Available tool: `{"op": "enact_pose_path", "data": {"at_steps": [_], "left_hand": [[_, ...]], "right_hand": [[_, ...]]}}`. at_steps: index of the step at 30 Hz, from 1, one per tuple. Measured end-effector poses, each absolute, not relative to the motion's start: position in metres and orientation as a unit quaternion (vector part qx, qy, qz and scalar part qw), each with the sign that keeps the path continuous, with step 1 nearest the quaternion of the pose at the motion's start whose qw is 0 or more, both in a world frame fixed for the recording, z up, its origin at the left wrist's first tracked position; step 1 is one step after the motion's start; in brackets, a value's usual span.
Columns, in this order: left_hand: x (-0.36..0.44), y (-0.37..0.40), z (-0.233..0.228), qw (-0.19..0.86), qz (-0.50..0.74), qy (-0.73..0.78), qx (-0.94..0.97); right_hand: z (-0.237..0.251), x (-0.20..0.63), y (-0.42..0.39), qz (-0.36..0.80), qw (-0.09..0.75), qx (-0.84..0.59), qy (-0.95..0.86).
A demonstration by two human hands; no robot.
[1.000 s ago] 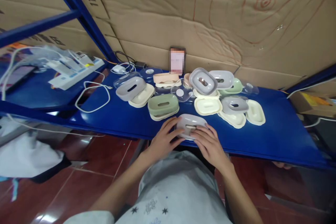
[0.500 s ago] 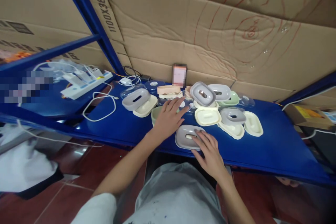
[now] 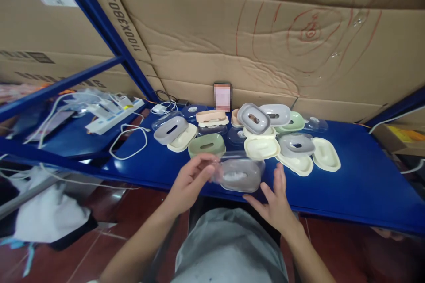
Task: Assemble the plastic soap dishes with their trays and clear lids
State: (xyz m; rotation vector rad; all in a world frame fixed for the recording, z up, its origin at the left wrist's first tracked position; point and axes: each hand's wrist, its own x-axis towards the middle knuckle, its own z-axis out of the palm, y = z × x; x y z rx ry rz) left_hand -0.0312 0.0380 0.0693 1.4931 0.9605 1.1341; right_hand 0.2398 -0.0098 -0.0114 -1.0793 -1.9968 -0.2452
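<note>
Many soap boxes point(image 3: 262, 147) crowd behind; left hand point(image 3: 191, 181) pinches clear lid point(image 3: 239, 172), right hand point(image 3: 277, 201) spread wide

Your left hand point(image 3: 191, 180) is up in front of you. Its fingers are bent and pinched together at the tips. Your left arm is bare and runs down to the bottom left. Your right hand point(image 3: 276, 198) is lower and a bit to the right. It is open, with the fingers spread and pointing up. Your right arm is bare too and runs down to the bottom right.
</note>
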Motion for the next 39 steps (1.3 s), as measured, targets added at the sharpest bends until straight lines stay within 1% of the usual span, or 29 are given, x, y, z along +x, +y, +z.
{"op": "enact_pose_path", "data": {"at_steps": [1,3,5,7,9,10,11,12,14,18,20,22,24,27,29,31,35,39], "left_hand": [[-0.028,0.031,0.065,0.554,0.465,0.391,0.570],[-0.021,0.023,0.053,0.632,0.451,0.397,0.489],[-0.017,0.019,0.039,0.648,0.437,0.420,0.461],[-0.015,0.017,0.026,0.582,0.446,0.452,0.508],[-0.013,0.014,0.017,0.467,0.462,0.469,0.590],[-0.012,0.013,0.013,0.423,0.464,0.468,0.622],[-0.010,0.012,0.010,0.404,0.463,0.462,0.640],[-0.008,0.013,0.008,0.411,0.463,0.453,0.642],[-0.006,0.016,0.006,0.468,0.478,0.434,0.604],[-0.010,0.029,0.008,0.573,0.485,0.404,0.523],[-0.015,0.034,0.010,0.592,0.462,0.398,0.526],[-0.017,0.037,0.011,0.558,0.442,0.414,0.567],[-0.017,0.037,0.011,0.462,0.433,0.439,0.638],[-0.013,0.036,0.004,0.309,0.420,0.451,0.724],[-0.011,0.036,-0.004,0.258,0.406,0.448,0.754],[-0.011,0.037,-0.011,0.240,0.380,0.431,0.783],[-0.015,0.040,-0.016,0.241,0.302,0.363,0.848],[-0.015,0.042,-0.015,0.259,0.270,0.378,0.847]], "right_hand": [[-0.005,0.241,-0.009,-0.089,0.412,-0.412,-0.808],[0.005,0.245,-0.006,-0.062,0.395,-0.384,-0.832],[0.009,0.248,-0.003,-0.036,0.385,-0.379,-0.841],[0.007,0.249,0.000,-0.011,0.389,-0.387,-0.836],[0.001,0.248,0.002,0.010,0.399,-0.399,-0.826],[-0.002,0.246,0.003,0.016,0.392,-0.405,-0.826],[-0.005,0.245,0.003,0.019,0.379,-0.411,-0.829],[-0.008,0.243,0.003,0.018,0.361,-0.419,-0.833],[-0.011,0.242,0.002,0.005,0.343,-0.435,-0.832],[-0.012,0.245,0.002,-0.038,0.343,-0.463,-0.816],[-0.010,0.248,0.003,-0.018,0.308,-0.449,-0.838],[-0.008,0.248,0.005,0.015,0.284,-0.431,-0.856],[-0.006,0.247,0.006,0.028,0.287,-0.429,-0.856],[-0.008,0.243,0.005,0.010,0.302,-0.447,-0.842],[-0.010,0.241,0.003,-0.012,0.299,-0.464,-0.834],[-0.012,0.240,0.001,-0.035,0.297,-0.477,-0.826],[-0.017,0.242,-0.002,-0.052,0.323,-0.471,-0.819],[-0.020,0.243,-0.001,-0.035,0.342,-0.464,-0.817]]}}
